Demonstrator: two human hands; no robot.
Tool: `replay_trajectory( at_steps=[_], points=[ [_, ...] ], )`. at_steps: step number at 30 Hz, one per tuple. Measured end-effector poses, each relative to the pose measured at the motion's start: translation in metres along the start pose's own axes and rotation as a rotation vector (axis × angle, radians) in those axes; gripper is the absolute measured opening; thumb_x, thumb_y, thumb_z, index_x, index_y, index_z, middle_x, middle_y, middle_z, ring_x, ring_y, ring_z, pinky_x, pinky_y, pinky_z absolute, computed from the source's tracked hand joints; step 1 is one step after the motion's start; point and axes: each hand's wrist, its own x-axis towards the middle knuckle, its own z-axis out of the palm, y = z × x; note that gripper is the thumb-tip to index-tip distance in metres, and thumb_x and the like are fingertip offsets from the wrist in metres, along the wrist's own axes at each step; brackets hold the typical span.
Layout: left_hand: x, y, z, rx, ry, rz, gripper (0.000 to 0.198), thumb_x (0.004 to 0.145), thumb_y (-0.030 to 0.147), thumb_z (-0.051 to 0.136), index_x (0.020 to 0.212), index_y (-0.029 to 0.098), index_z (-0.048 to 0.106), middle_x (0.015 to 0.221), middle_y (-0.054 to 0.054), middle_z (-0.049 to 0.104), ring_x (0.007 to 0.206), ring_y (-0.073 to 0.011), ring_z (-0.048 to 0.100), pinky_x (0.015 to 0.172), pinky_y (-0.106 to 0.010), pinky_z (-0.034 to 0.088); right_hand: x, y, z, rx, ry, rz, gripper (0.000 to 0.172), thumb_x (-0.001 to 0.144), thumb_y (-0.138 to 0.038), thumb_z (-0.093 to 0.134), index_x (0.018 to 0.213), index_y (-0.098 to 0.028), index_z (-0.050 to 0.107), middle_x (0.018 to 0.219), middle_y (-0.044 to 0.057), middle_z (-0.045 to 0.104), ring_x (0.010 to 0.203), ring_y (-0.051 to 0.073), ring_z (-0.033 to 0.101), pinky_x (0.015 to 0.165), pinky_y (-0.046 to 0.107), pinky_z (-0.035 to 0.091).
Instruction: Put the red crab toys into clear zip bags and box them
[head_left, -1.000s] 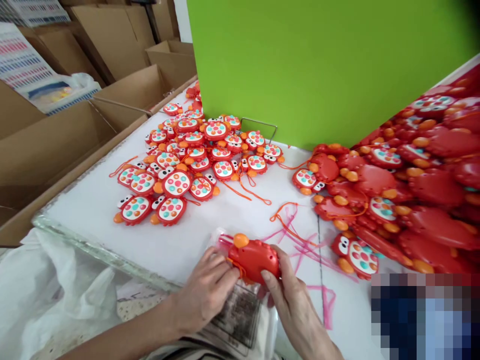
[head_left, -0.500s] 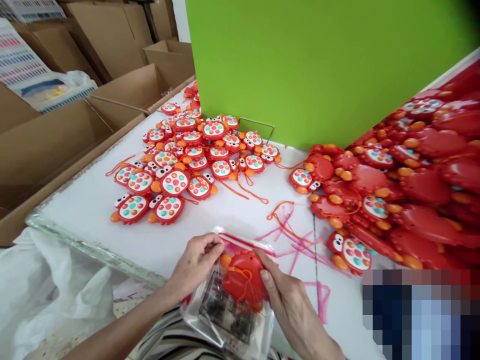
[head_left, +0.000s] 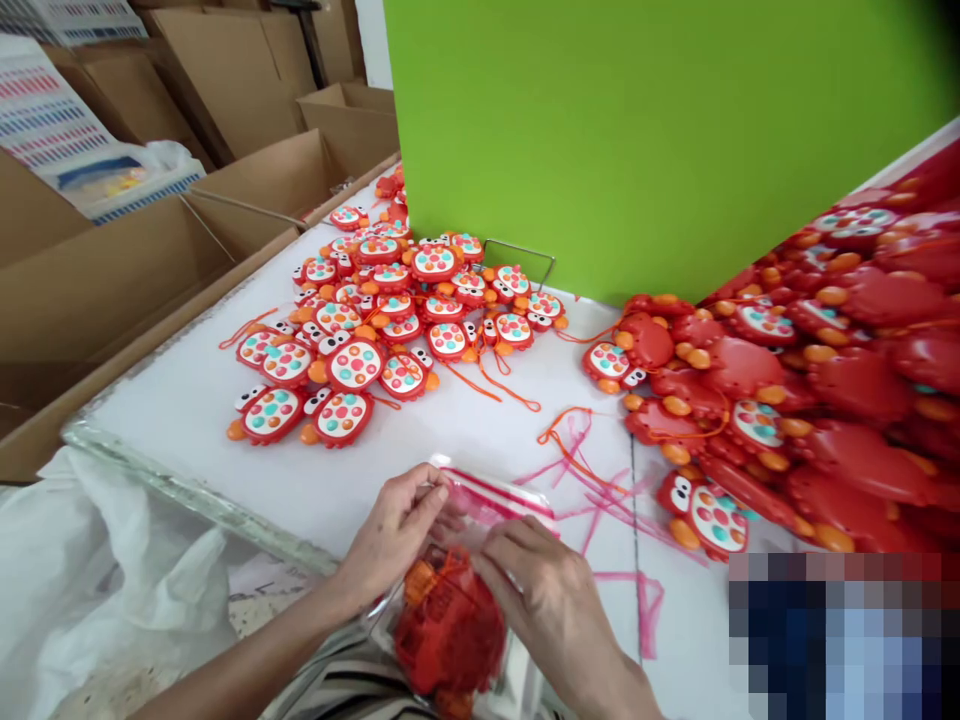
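The red toy (head_left: 450,635) is now lying deeper in the clear bag (head_left: 495,505); the left hand (head_left: 397,530) is pinching the bag's edge, the right hand (head_left: 546,582) curling, grip unclear; the toy's long axis is slanting lapward, orange knob (head_left: 420,582) pointing up-left; similar toys (head_left: 349,362) are lying beyond

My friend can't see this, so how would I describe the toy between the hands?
Start from the green panel and come nearer across the white table. Low in the picture, between the left hand and right hand, is a clear plastic bag with a red crab-like toy inside. Seen through plastic, it differs from the loose red toys lying in heaps.
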Motion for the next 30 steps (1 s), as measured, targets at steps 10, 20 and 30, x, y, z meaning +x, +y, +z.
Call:
replay_trajectory(
  at_steps=[10,20,30],
  points=[
    [-0.002,0.007,-0.009,0.305,-0.119,0.108,0.025,0.087,0.026,0.046,0.083,0.013,0.067,0.069,-0.001,0.062,0.064,-0.014,0.055,0.058,-0.021,0.042,0.034,-0.007,0.025,-0.2,0.238,-0.034,0.012,0.086,-0.012,0.054,0.086,-0.018,0.064,0.077,0.004,0.066,0.07,0.019,0.06,0.062,0.027,0.044],
    [-0.005,-0.007,-0.011,0.474,-0.009,0.158,0.019,0.087,0.034,0.049,0.091,0.022,0.063,0.081,-0.003,0.07,0.076,-0.0195,0.066,0.068,-0.023,0.051,0.033,0.021,0.005,-0.154,0.315,0.268,0.013,0.082,-0.017,0.051,0.08,-0.019,0.064,0.072,0.0,0.067,0.064,0.012,0.061,0.063,0.02,0.045],
    [0.003,-0.011,-0.031,0.178,0.009,-0.04,0.03,0.083,0.047,0.056,0.088,0.017,0.057,0.084,-0.007,0.072,0.08,-0.0229,0.069,0.073,-0.033,0.056,-0.071,0.129,-0.086,-0.448,0.66,0.888,0.034,0.079,-0.039,0.045,0.079,-0.014,0.068,0.067,0.012,0.068,0.063,0.026,0.061,0.061,0.035,0.041]
  ],
)
